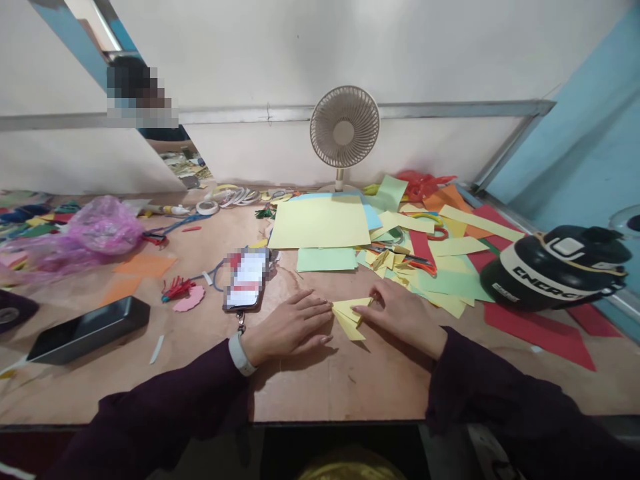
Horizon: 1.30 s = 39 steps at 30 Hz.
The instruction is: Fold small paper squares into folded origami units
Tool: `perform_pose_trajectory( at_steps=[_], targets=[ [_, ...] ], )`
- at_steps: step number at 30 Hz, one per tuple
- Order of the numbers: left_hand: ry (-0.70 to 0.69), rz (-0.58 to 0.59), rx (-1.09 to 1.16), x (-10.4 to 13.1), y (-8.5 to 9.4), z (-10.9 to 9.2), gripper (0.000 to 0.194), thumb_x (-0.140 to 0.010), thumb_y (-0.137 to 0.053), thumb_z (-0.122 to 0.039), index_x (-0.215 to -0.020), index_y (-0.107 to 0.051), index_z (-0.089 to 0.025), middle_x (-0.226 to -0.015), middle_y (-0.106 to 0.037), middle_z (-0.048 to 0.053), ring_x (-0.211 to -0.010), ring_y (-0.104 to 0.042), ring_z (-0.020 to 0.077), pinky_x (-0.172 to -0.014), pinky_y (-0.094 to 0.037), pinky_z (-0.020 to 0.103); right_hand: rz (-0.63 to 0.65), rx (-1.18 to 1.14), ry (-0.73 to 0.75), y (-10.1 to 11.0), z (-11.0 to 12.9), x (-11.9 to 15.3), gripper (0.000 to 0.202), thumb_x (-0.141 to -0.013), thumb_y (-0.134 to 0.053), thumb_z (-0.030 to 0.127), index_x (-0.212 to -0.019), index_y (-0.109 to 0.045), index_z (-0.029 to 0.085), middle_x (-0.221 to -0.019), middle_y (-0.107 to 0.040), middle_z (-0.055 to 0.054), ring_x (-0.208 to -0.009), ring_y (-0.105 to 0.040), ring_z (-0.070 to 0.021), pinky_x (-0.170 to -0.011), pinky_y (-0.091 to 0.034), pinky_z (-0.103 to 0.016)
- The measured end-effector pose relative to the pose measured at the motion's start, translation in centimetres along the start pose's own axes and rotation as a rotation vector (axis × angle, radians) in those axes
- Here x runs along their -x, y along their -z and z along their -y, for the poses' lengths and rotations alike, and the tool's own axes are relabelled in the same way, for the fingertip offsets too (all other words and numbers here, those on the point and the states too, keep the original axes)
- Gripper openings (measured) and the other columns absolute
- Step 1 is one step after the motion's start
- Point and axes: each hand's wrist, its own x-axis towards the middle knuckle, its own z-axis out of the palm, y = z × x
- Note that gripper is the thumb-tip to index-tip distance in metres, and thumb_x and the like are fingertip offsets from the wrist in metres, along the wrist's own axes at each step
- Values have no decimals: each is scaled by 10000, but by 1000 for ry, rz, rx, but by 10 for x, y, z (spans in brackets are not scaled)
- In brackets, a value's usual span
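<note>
A small piece of folded yellow paper lies on the table between my hands, its layers making pointed, triangular flaps. My left hand rests flat with fingers stretched out, the fingertips at the paper's left corner. My right hand pinches the paper's right side, thumb on top and the other fingers curled behind it. Just beyond are several folded yellow paper pieces in a small heap. A large pale yellow sheet lies farther back, over a light green sheet.
A phone lies beyond my left wrist, and a black box-shaped device sits at left. Scissors lie among coloured paper strips. On the right is a big black bottle. A fan stands at the back, a pink plastic bag back left.
</note>
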Motion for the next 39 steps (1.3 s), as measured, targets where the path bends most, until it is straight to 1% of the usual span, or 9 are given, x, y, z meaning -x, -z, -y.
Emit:
perform_pose_trajectory(
  at_steps=[4,8,11,14,17,22,27,31,39],
  targets=[
    [41,22,-2,0,-4,-5,489,-1008,-405,-460,-1411,-457,-188,-1437,-502,131,-1345,-442,291,-1164,-244,512,43,10,42,-9,1,3,327,-801,-683,484,-749,-530,199,-753,-599,-15,-704,-549,-184,-583,-347,-279],
    [52,1,12,-1,-6,-8,537,-986,-431,-525,-1405,-476,-191,-1449,-483,142,-1370,-407,303,-1173,-224,515,50,-78,112,-13,1,6,315,-814,-678,438,-690,-516,198,-736,-583,-8,-708,-540,-175,-609,-366,-274],
    [42,9,37,0,-6,-8,538,-996,-412,-514,-1408,-472,-173,-1452,-486,137,-1383,-400,286,-1183,-221,486,68,-156,132,-16,4,11,256,-864,-628,383,-721,-526,197,-723,-589,4,-662,-546,-156,-587,-375,-262],
    [44,42,83,1,-7,-9,591,-991,-416,-526,-1445,-419,-148,-1501,-417,148,-1407,-376,273,-1187,-236,454,79,-157,162,-19,8,18,187,-921,-559,333,-791,-556,199,-737,-621,3,-649,-570,-153,-577,-389,-261],
    [51,64,130,1,-7,-11,659,-964,-452,-561,-1454,-404,-122,-1510,-396,161,-1415,-363,274,-1193,-236,435,5,-49,288,-21,9,24,143,-948,-530,272,-850,-591,188,-786,-650,-28,-715,-606,-179,-633,-420,-281],
    [52,27,159,1,-7,-9,651,-954,-480,-561,-1463,-398,-165,-1502,-415,146,-1404,-384,269,-1187,-253,439,-135,81,500,-22,8,29,246,-977,-463,219,-787,-612,174,-736,-627,-55,-702,-594,-193,-639,-422,-301],
    [54,5,129,3,-7,-7,669,-930,-505,-595,-1450,-422,-183,-1484,-444,145,-1407,-376,285,-1193,-227,466,-159,68,571,-19,10,34,181,-951,-521,180,-822,-647,167,-776,-650,-58,-746,-601,-187,-664,-425,-297],
    [59,6,98,2,-5,-8,587,-961,-477,-548,-1419,-461,-182,-1469,-463,149,-1393,-395,290,-1194,-215,472,-189,93,589,-17,10,37,114,-924,-554,136,-900,-665,152,-830,-677,-68,-779,-612,-198,-687,-434,-316],
    [64,-9,115,2,-6,-7,578,-957,-472,-565,-1405,-470,-200,-1475,-452,148,-1382,-408,289,-1182,-243,477,-226,135,689,-16,13,38,179,-926,-516,106,-975,-680,158,-868,-699,-79,-762,-602,-199,-678,-436,-332]
  ],
)
